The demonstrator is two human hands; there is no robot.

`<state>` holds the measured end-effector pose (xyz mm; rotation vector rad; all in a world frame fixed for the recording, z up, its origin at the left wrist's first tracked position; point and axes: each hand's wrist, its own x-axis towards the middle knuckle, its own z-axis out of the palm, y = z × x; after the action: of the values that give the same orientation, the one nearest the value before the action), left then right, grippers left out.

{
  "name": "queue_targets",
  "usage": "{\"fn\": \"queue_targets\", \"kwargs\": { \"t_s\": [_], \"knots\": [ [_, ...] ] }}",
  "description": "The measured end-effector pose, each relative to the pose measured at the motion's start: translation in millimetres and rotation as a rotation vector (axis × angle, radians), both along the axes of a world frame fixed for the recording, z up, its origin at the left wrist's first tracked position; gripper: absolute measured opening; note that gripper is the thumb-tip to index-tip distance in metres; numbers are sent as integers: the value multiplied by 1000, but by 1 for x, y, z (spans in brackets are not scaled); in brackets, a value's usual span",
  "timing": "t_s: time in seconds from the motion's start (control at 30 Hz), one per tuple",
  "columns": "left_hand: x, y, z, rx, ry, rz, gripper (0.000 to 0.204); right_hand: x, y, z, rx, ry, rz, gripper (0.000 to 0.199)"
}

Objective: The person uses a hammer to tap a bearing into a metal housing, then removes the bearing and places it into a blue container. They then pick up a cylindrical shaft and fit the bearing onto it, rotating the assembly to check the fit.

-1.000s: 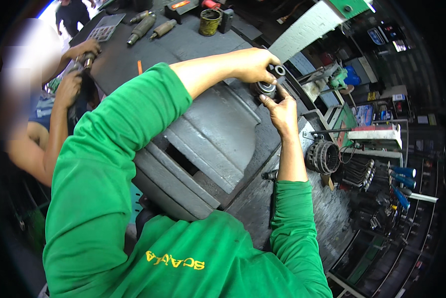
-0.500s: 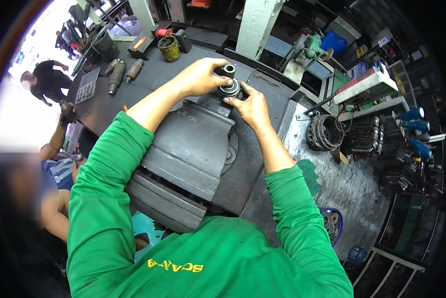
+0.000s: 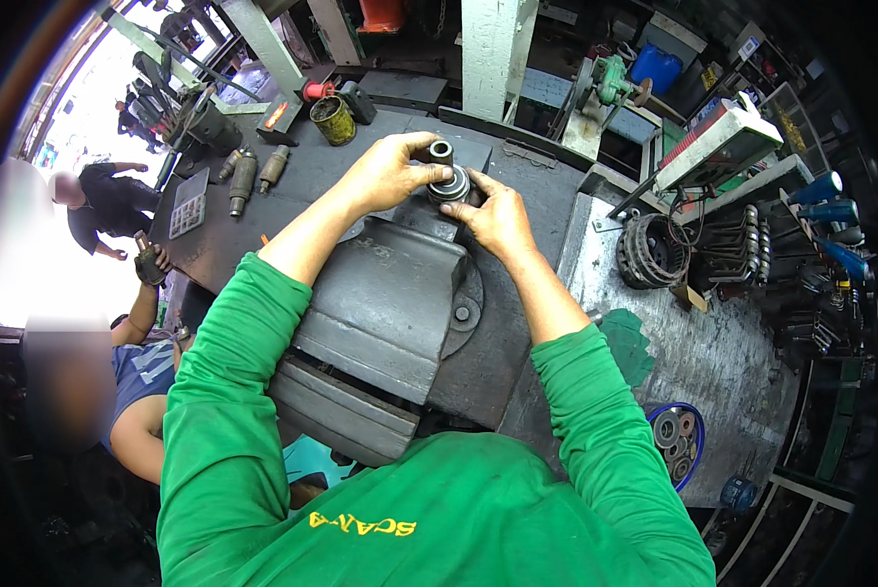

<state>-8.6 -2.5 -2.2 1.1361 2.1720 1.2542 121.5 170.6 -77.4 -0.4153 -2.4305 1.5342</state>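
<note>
Just beyond the big grey bench vise (image 3: 375,293), my two hands meet at a small metal assembly. My left hand (image 3: 392,176) is closed with thumb and fingers round a short dark metal sleeve (image 3: 441,154), whose round bore faces up. Right below it sits a shiny, ring-shaped metal part like a bearing (image 3: 450,187). My right hand (image 3: 499,217) pinches that ring from the right side, thumb at the near edge and fingers behind. The sleeve appears to touch the ring. What supports the ring underneath is mostly hidden by my hands.
Left on the bench lie several cylindrical metal parts (image 3: 244,182), a compartment tray (image 3: 188,203) and a yellow can (image 3: 333,120). On the right are a toothed metal ring (image 3: 649,249), a green cloth (image 3: 627,345) and a blue-rimmed bowl of rings (image 3: 676,440). A co-worker's gloved hand (image 3: 151,264) holds a part.
The view has shifted slightly, so the bench and vise sit a little farther right. My hands keep their hold on the sleeve and ring. The co-worker's raised hand shows more fully.
</note>
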Motion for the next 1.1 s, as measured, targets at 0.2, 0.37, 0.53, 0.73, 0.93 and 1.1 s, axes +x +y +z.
{"fn": "queue_targets", "kwargs": {
  "t_s": [0.2,0.37,0.53,0.73,0.93,1.1],
  "knots": [
    [1,1,1,-5,-21,-9,33,2,-1,6,-4,-4,7,83],
    [0,1,-2,-11,-31,-9,31,2,0,7,3,-25,-1,83],
    [4,1,2,-26,-8,3,32,1,0,7,10,-41,-2,82],
    [14,2,15,-66,-88,72,32,2,0,8,5,-2,21,78],
    [11,4,10,-37,34,52,34,-1,2,1,0,9,36,79],
    [9,3,4,-47,66,29,34,-4,3,-3,5,17,47,82]
  ]
}}
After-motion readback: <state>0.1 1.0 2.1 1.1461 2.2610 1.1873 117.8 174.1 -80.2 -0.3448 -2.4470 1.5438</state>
